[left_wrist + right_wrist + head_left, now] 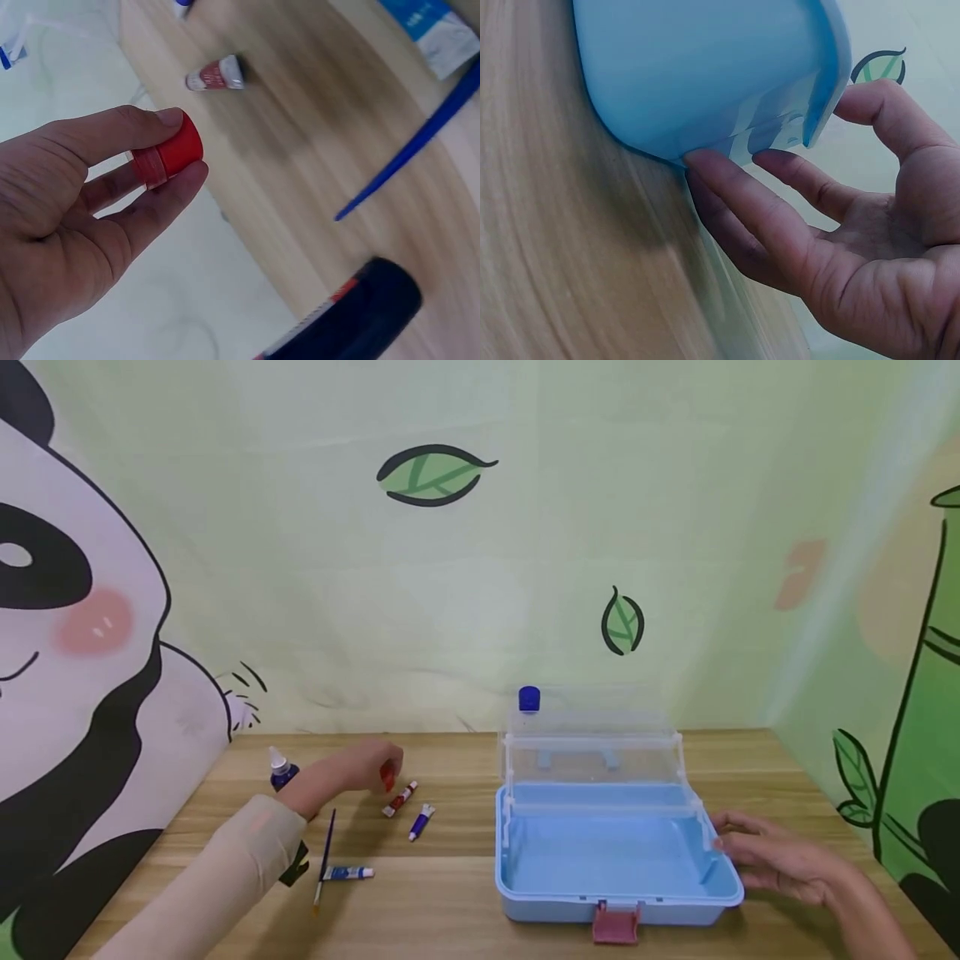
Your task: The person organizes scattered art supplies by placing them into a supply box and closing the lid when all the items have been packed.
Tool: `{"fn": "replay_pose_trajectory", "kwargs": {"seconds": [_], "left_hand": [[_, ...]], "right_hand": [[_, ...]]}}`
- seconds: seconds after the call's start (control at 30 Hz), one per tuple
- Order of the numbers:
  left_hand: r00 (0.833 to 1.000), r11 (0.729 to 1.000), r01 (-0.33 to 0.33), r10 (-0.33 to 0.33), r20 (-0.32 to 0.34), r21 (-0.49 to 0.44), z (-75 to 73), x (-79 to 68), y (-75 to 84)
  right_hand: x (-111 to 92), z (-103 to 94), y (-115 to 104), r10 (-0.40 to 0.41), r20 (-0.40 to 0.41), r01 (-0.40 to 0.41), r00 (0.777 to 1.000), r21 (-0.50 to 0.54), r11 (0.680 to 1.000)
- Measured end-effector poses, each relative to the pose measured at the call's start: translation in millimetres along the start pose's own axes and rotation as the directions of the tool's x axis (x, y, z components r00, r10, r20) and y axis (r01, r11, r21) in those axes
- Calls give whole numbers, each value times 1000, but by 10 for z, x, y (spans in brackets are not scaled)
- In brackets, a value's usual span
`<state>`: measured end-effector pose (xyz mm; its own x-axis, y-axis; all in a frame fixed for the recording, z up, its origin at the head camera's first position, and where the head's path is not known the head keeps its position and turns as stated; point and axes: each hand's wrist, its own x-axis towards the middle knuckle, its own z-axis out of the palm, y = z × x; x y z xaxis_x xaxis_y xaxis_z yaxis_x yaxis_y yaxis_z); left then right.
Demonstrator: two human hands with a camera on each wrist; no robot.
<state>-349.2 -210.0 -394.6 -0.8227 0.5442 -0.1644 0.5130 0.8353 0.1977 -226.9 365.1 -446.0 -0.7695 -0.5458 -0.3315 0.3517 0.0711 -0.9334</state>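
My left hand (367,766) pinches a small jar with a red lid (174,150) between thumb and fingertips, over the table's left half. Just right of it lie a red paint tube (401,798) and a violet-blue paint tube (422,822). At the other side, my right hand (783,862) touches the end of a light blue plastic box (607,847). Its fingertips (705,161) rest against the outer wall, spread apart, with the thumb at the rim. The box's clear lid (592,760) stands raised at the back, and a pink latch (616,924) hangs in front.
A dark blue bottle with a white nozzle (280,765) is partly hidden by the left arm. Near the sleeve, a paintbrush (327,847) lies by a blue paint tube (348,873) and a black object (296,868). Behind the clear lid shows a blue cap (529,699).
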Motion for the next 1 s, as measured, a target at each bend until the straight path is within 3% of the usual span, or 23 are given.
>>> {"fn": "replay_pose_trajectory", "kwargs": {"seconds": [0.23,0.47,0.73,0.9,1.0], "left_hand": [[1000,1000,-19,19,4,7,-154,18,126],[993,990,-113,116,-29,79,-319,44,264],[996,995,-89,90,-9,39,-440,36,446],[992,990,-122,122,-6,66,-487,118,603],[989,986,-144,145,-8,80,-587,180,731]], "right_hand": [[2,-19,-26,20,-4,-20,1000,-48,999],[64,-63,-96,55,-20,-56,998,-89,994],[97,-105,-64,-28,26,32,999,-191,981],[113,-141,-75,-9,33,16,999,-195,981],[107,-148,-61,-5,41,13,999,-186,982]]}}
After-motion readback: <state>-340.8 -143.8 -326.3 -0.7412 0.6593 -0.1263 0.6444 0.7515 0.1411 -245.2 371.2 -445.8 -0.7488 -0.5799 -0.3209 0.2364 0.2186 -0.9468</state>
